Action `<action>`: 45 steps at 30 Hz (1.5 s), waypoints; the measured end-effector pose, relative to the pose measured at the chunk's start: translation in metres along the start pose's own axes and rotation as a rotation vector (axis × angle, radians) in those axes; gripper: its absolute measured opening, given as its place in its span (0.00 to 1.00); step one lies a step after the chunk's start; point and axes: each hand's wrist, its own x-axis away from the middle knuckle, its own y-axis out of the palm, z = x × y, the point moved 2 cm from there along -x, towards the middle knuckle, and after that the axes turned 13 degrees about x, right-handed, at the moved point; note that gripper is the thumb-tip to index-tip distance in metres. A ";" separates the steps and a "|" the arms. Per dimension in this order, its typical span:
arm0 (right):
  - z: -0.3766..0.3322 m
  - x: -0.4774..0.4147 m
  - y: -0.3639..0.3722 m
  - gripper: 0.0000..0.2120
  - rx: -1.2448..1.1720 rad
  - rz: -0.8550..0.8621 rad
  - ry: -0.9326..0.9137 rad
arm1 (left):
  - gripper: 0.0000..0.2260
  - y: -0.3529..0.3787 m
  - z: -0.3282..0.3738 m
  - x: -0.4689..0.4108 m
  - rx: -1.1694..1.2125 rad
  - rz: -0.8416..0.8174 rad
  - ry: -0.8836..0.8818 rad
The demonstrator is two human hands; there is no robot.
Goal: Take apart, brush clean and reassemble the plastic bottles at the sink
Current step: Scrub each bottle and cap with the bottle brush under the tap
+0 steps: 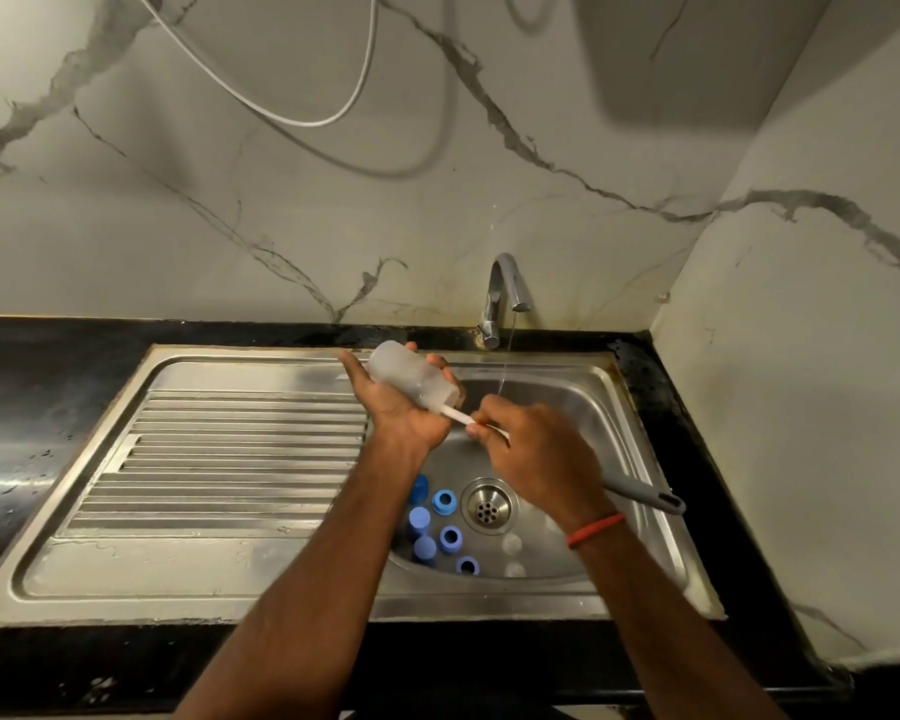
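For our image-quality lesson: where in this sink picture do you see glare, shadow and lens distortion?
Head view: glare streaks the steel draining board and the black counter at far left; a soft shadow of the white hose falls on the marble wall; wide-angle bending curves the counter edge; the thin stream from the tap is faint; the left hand and bottle are reasonably sharp.

the brush head is hidden inside the cloudy plastic bottle (411, 376); the left forearm (302, 589) covers some blue plastic caps (421, 522).
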 end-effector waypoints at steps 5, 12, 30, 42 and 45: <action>0.006 -0.003 -0.006 0.07 -0.797 -0.203 0.226 | 0.33 0.014 0.002 0.001 -0.070 -0.131 -0.057; 0.006 0.003 -0.008 0.06 0.344 0.263 0.006 | 0.28 0.009 -0.006 -0.002 -0.054 -0.051 -0.080; -0.001 0.003 -0.008 0.05 0.259 0.221 0.064 | 0.45 0.000 -0.007 0.008 0.046 -0.050 -0.022; -0.004 -0.005 -0.003 0.05 -0.383 -0.020 0.141 | 0.29 0.014 0.014 0.005 -0.059 0.036 0.076; -0.008 -0.001 -0.004 0.10 0.170 0.132 0.056 | 0.34 0.008 0.005 0.005 -0.008 0.107 0.060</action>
